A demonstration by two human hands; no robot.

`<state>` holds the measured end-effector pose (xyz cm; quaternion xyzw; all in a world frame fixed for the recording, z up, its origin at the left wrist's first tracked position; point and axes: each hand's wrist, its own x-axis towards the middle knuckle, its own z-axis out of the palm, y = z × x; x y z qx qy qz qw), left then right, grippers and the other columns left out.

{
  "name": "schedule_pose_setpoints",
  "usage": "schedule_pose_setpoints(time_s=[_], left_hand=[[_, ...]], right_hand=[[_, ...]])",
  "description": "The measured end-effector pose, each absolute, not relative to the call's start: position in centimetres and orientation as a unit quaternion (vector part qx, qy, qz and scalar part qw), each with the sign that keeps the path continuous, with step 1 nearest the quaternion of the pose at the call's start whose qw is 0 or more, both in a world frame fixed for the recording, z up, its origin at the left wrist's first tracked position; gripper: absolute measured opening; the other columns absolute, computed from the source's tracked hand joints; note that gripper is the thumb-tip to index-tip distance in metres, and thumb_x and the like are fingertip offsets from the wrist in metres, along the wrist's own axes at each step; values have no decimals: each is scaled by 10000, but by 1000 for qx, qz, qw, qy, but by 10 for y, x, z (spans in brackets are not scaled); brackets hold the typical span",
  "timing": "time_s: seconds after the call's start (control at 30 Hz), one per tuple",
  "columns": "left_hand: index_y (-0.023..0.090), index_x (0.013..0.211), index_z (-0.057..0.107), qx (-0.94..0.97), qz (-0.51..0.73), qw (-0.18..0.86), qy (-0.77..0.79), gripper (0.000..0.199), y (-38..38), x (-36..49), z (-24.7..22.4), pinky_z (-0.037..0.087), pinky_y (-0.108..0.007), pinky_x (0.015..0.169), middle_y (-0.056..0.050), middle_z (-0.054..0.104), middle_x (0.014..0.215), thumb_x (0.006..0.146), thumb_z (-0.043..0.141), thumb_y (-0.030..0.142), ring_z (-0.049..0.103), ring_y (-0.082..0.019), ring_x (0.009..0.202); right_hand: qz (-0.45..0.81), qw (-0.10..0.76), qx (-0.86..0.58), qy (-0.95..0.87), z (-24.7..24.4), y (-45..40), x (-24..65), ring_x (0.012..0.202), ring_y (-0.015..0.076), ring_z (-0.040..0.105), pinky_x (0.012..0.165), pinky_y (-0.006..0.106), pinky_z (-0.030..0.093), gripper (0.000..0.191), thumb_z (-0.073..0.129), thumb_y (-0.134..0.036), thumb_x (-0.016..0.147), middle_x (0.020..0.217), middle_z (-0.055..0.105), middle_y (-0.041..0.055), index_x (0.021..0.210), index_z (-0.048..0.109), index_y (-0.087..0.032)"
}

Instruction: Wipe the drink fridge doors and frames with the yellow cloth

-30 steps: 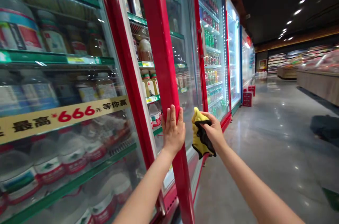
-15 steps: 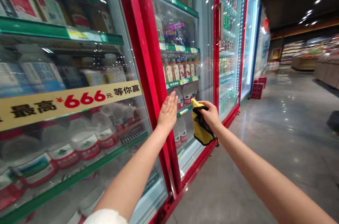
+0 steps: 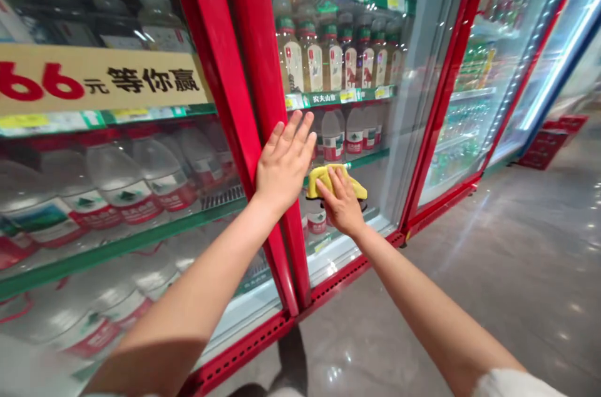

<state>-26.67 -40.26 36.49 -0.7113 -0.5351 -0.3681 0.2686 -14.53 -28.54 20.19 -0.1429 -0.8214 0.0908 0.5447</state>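
Observation:
My left hand (image 3: 286, 165) lies flat with fingers stretched on the red door frame (image 3: 248, 27) of a glass-fronted drinks fridge. Nothing is in it. To its right and a little lower, my right hand (image 3: 345, 206) holds a yellow cloth (image 3: 319, 181) with a dark edge, its fingers spread over the fabric. The cloth appears pressed to the glass door (image 3: 399, 153); its underside is hidden. Behind that glass, red-labelled water bottles (image 3: 333, 137) stand on a shelf, below a row of juice-coloured bottles (image 3: 312, 59).
On the left, another glass door bears a yellow banner (image 3: 150, 81) in front of several large water bottles (image 3: 124, 196). More lit fridges (image 3: 474, 96) line the right. Red boxes (image 3: 544, 146) sit on the shiny grey floor (image 3: 451, 309) beyond them.
My right hand has brought the dangling cloth left and spread it against the glass. The view has moved closer and tilted down. My left hand stays on the red frame.

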Motion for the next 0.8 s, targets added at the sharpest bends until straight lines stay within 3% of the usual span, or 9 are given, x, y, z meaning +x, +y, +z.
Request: schedule_pose_setpoints(time_s=[0.13, 0.27, 0.4, 0.5, 0.6, 0.67, 0.8], left_hand=[[255, 1379, 588, -670, -353, 334, -561, 472, -399, -263, 362, 15, -496, 1264, 17, 451, 1595, 980, 384, 401, 242, -198, 1564], [296, 1431, 554, -640, -333, 355, -594, 480, -388, -253, 348, 12, -476, 1273, 33, 475, 1585, 978, 407, 351, 278, -189, 1549], [303, 1510, 468, -619, -232, 412, -628, 527, -383, -250, 336, 36, -545, 1279, 22, 454, 1603, 987, 417, 257, 256, -218, 1552], [290, 1569, 370, -584, -144, 489, -632, 577, -385, -249, 332, 51, -536, 1293, 9, 398, 1637, 1000, 414, 205, 181, -218, 1570], [284, 1608, 280, -544, -71, 543, -636, 616, -386, -248, 329, 42, -472, 1310, 4, 363, 1654, 1014, 412, 188, 100, -192, 1579], [273, 1612, 270, -523, -35, 564, -639, 610, -386, -246, 328, 39, -440, 1316, 4, 361, 1655, 1025, 413, 197, 48, -182, 1579], [262, 1598, 314, -499, -5, 561, -661, 569, -385, -242, 329, 84, -408, 1319, 8, 361, 1656, 1038, 402, 216, 51, -187, 1578]], right_hand=[[47, 448, -61, -890, 168, -253, -137, 1528, 264, 342, 1277, 611, 100, 553, 582, -166, 949, 1601, 453, -30, 1427, 561, -441], [45, 414, 76, -906, 147, -204, -116, 1427, 214, 500, 1286, 536, 152, 608, 606, -177, 949, 1512, 553, -81, 1433, 512, -534], [-23, 476, 89, -874, 147, -154, -94, 1340, 228, 580, 1282, 538, 118, 554, 675, -274, 917, 1422, 647, -58, 1393, 558, -532], [-89, 596, 18, -798, 155, -147, -102, 1432, 301, 476, 1256, 630, 79, 529, 686, -396, 902, 1484, 599, 20, 1418, 574, -439], [-94, 643, -31, -760, 151, -171, -120, 1531, 349, 304, 1241, 658, 102, 619, 694, -469, 889, 1592, 468, 97, 1473, 543, -330], [-112, 626, 1, -772, 138, -185, -123, 1557, 305, 250, 1262, 614, 68, 584, 688, -460, 904, 1576, 494, 78, 1459, 557, -340], [-167, 549, 118, -811, 109, -171, -108, 1561, 143, 231, 1293, 477, 3, 442, 543, -227, 989, 1439, 640, -29, 1390, 611, -401]])
